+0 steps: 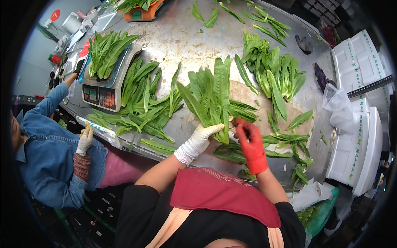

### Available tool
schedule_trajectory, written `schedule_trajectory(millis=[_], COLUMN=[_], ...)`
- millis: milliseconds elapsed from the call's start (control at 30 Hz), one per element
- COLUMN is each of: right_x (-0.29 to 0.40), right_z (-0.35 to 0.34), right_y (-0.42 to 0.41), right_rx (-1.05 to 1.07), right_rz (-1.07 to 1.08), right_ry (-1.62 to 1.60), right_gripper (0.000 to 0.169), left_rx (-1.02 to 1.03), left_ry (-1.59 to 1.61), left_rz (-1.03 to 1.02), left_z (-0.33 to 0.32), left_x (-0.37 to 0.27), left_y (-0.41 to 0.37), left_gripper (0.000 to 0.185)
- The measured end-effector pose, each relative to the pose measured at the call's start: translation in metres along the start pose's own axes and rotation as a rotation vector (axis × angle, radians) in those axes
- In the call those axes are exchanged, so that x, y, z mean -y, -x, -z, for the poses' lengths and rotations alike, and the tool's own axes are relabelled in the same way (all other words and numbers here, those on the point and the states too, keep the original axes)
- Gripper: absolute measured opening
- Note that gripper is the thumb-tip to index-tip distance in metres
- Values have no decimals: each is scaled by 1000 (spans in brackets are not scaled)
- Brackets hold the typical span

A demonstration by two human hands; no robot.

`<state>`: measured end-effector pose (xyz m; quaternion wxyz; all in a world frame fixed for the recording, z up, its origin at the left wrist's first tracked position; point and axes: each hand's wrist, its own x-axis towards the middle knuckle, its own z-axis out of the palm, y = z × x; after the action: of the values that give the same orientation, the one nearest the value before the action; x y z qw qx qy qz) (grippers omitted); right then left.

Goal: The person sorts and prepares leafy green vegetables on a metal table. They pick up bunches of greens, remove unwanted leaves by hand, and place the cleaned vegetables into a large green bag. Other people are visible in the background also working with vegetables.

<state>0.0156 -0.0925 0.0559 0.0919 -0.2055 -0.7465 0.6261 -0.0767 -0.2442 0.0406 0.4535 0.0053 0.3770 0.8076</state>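
My left hand [200, 141], in a white glove, grips a bunch of long-leaved green lettuce [211, 96] by its stem end, the leaves fanned away from me. Close to the right of that stem end is my right hand [250, 145] in a red glove, its fingers curled. A small pale brown piece [230, 118] shows by its fingertips; I cannot tell whether the hand holds it. Loose leaves [231, 153] lie on the metal table [186, 37] beneath both hands. Further right on the table rest fuller lettuce bunches [276, 71].
At left, a digital scale [99, 94] carries a lettuce bunch [108, 55], beside a leaf pile [149, 108]. A co-worker in a denim jacket [55, 148] stands there. An orange scale [142, 12] is at the far edge. White foam boxes [347, 145] line the right side.
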Motion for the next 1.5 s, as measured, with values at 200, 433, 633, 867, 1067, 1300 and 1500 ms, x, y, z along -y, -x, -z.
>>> schedule_trajectory(millis=[200, 433, 633, 867, 1067, 1300, 1500], right_x=[8, -16, -22, -20, -4, 23, 3], right_z=[-5, -11, -8, -2, -8, -11, -6], right_y=[-23, -14, -12, -17, -14, -19, -32], right_rx=[182, 89, 24, 72, -101, -97, 97], right_rz=[-342, -282, -315, -200, 351, 483, 287], right_ry=[-51, -491, -566, -105, 107, 269, 132], right_gripper=[31, 18, 19, 33, 50, 21, 21], left_rx=[-60, -125, -168, -143, -201, -204, -153], left_ry=[-53, -181, -37, 80, 87, 110, 112], left_rz=[113, -1, 18, 24, -57, -20, 34], left_z=[-8, 6, 12, 9, 3, 1, 3], left_x=[6, 17, 24, 23, 22, 24, 24], left_y=[11, 7, 10, 15, 17, 21, 24], left_gripper=[37, 34, 31, 30, 33, 32, 31])
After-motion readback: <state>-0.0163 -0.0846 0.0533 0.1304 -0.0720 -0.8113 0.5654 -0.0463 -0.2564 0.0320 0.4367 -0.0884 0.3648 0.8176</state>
